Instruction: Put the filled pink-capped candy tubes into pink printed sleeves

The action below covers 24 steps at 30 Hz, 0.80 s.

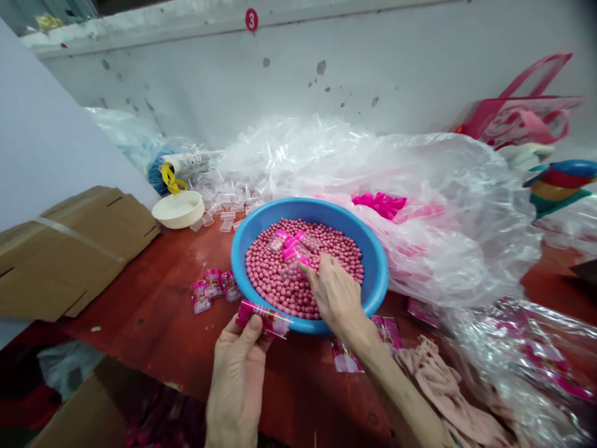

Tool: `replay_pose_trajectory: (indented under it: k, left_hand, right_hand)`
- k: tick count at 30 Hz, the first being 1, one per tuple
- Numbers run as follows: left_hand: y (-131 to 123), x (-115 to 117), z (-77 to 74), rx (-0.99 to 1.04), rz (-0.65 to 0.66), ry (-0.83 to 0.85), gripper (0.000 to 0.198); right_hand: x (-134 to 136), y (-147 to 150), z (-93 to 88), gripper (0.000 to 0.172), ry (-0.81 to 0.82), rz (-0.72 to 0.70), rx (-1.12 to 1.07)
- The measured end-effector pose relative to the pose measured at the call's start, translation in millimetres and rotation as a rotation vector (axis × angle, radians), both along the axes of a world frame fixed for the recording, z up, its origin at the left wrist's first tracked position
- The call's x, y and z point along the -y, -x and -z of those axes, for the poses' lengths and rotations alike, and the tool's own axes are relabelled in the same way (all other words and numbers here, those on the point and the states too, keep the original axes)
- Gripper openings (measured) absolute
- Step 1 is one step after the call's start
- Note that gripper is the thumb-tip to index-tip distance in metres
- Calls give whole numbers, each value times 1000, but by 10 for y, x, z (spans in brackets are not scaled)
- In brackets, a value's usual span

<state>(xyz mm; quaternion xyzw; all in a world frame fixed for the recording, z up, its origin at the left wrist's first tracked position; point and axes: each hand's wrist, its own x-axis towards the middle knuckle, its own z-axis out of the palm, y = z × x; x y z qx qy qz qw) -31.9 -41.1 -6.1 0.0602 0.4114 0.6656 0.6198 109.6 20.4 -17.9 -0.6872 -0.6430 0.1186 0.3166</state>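
Note:
My left hand (pixel 240 361) pinches a pink printed wrapper (pixel 265 318) between thumb and fingers, just in front of the blue basin (pixel 377 264). Small pink balls (pixel 265 274) fill the lower part of the basin. Several clear containers with bright pink caps (pixel 295 250) lie on the balls. Over the basin, my right hand (pixel 333 289) has its fingertips at one capped container (pixel 298 269); its fingers are drawn together. Small filled packets (pixel 213 284) lie on the red table (pixel 172 336) left of the basin, and flat wrappers (pixel 344 358) are beneath my right forearm.
Clear empty containers (pixel 228 199) are heaped behind, beside a cream dish (pixel 178 210). A large plastic bag (pixel 448 186) spreads along the right. Flattened cardboard (pixel 74 249) stands left, with a beige cloth (pixel 436 386) at the front right.

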Motion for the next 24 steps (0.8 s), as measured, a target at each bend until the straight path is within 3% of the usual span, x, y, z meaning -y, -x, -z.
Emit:
replay_pose_trajectory:
  k: [3, 6, 10, 15, 19, 24]
  left_hand:
    - [48, -43, -7, 76, -19, 2, 13]
    - [92, -93, -16, 112, -45, 22, 21]
    - [130, -166, -50, 149, -75, 51, 33]
    - [142, -197, -96, 168, -54, 57, 26]
    - [187, -236, -84, 166, -65, 58, 23]
    - [139, -259, -68, 170, -127, 30, 29]
  right_hand:
    - [-251, 41, 143, 27, 93, -50, 96]
    - [-319, 88, 176, 29, 90, -134, 123]
    - [-363, 212, 89, 30, 69, -252, 89]
    - [-469, 421, -87, 29, 100, -366, -47]
    - [-267, 321, -242, 12, 0, -323, -261]
    - [337, 74, -335, 21, 20, -339, -444]
